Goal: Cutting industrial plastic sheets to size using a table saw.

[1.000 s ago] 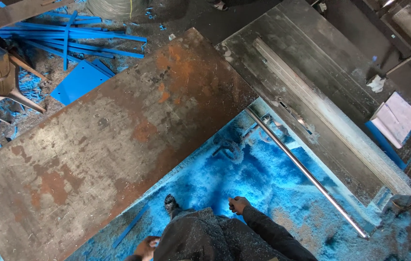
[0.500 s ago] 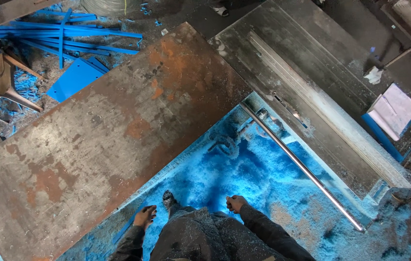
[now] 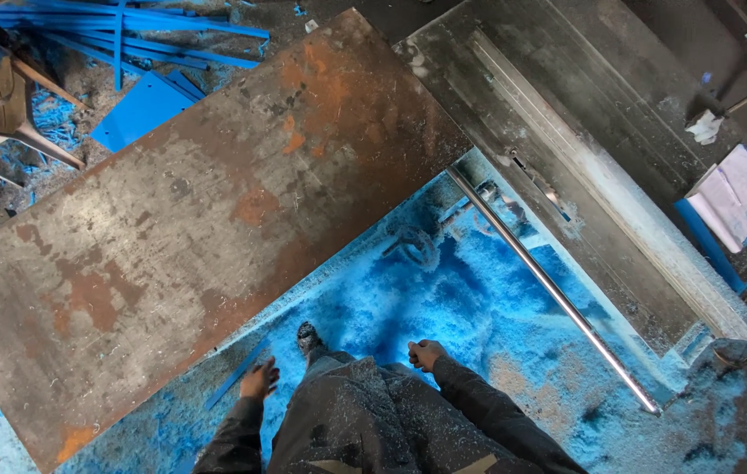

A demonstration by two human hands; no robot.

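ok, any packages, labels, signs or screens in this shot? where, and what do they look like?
No screens or signs.
Flat rectangular pack: far right on the machine bed, pale pinkish-white wrapped top, blue underside.
Crumpled white scrap: just above it, small and irregular; whether it is a label cannot be told.

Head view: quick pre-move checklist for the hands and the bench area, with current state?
1. Left hand empty: ok, holds nothing.
2. Right hand empty: ok, loosely closed, nothing seen in it.
3. Rusty steel plate bare on top: ok.
4. Metal rod lying along the machine bed edge: ok, untouched.
5. Footing: not ok, blue shavings cover the floor.
6. Plate firmly supported: cannot tell.
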